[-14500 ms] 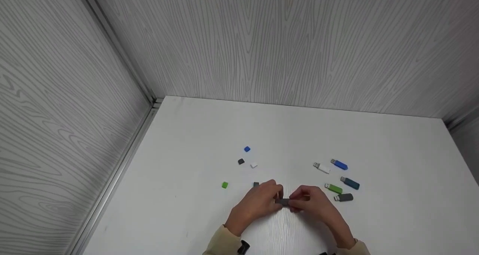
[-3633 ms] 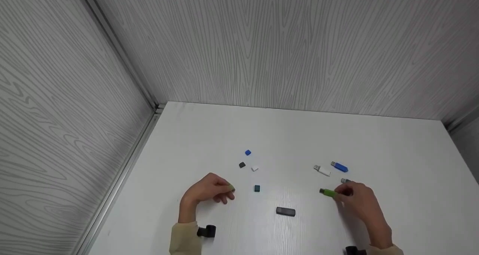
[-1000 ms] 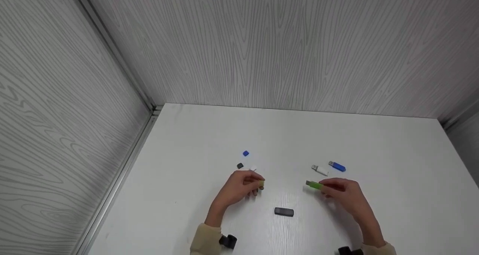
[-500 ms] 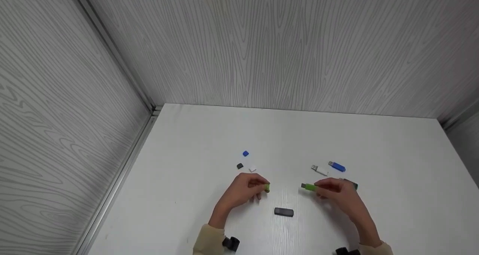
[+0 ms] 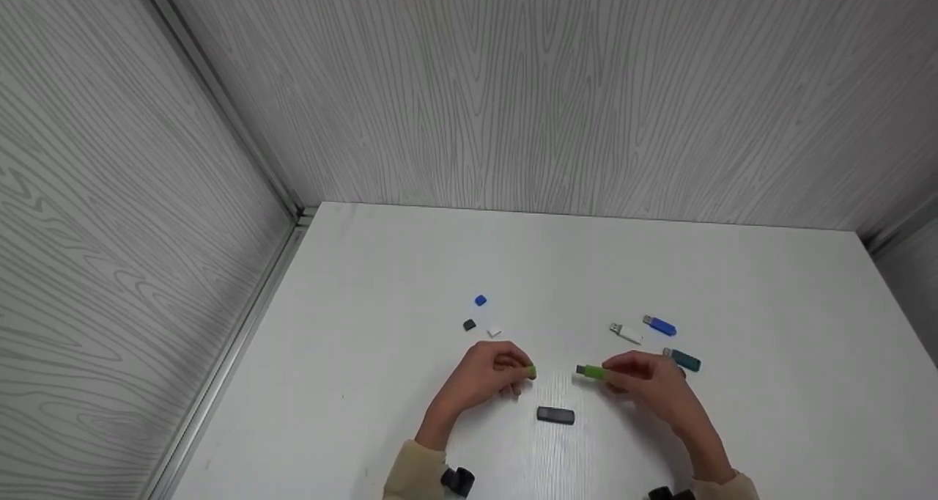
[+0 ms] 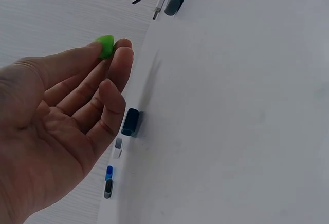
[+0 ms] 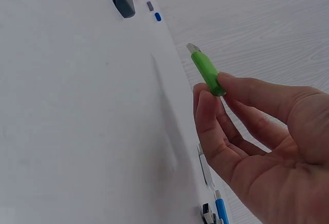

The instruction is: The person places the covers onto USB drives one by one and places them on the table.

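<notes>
My left hand (image 5: 480, 379) pinches a small green USB cap (image 6: 106, 46) between thumb and fingertips. Opposite it, my right hand (image 5: 648, 386) pinches a green USB stick (image 7: 206, 72) by its rear end, metal plug toward the left hand. A short gap separates cap and plug, both held above the table. Just below that gap, a dark grey capped USB stick (image 5: 555, 415) lies on the table. A dark teal cap (image 6: 130, 122) stands near the left fingers in the left wrist view; in the head view the hand hides it.
Beyond the left hand lie a blue cap (image 5: 481, 300), a black cap (image 5: 469, 325) and a white cap (image 5: 495, 331). Uncapped white (image 5: 629, 334), blue (image 5: 662, 326) and teal (image 5: 684, 360) USB sticks lie by the right hand. Panels wall the white table (image 5: 396, 265).
Earlier both hands held the dark grey USB stick, which now lies on the table. They have since picked up the green cap and green stick and brought them closer together.
</notes>
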`<state>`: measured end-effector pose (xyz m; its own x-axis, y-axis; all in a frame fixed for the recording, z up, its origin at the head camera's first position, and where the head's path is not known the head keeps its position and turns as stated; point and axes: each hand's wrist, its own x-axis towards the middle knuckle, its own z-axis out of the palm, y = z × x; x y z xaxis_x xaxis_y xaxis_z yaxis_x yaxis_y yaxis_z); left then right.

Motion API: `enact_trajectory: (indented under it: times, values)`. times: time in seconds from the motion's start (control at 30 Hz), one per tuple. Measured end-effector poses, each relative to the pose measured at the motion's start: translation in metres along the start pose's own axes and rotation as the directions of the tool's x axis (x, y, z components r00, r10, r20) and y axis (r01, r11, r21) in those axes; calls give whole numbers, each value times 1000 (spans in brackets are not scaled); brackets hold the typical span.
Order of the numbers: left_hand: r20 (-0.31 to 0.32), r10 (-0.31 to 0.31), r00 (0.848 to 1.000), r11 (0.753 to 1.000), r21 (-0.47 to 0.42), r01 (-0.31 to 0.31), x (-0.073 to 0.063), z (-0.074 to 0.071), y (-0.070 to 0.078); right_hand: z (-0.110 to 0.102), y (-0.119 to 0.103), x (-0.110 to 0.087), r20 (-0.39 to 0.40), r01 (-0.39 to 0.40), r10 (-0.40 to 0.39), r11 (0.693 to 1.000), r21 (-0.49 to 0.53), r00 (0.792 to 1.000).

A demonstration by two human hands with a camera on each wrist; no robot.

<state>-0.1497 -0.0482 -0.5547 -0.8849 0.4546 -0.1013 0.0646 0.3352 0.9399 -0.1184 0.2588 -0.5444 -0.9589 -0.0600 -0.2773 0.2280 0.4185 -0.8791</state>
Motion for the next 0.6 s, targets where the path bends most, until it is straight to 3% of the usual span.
enact_trajectory:
  times: [0.27,0.6]
  values:
    - [-41,-13,999,997,71,16,3,9,1,3,0,1,16,15,-15,1000,7,1000]
    - [-62,-37,997,996,80,42,3,15,2,5,2,2,40,22,-22,1000,4,999]
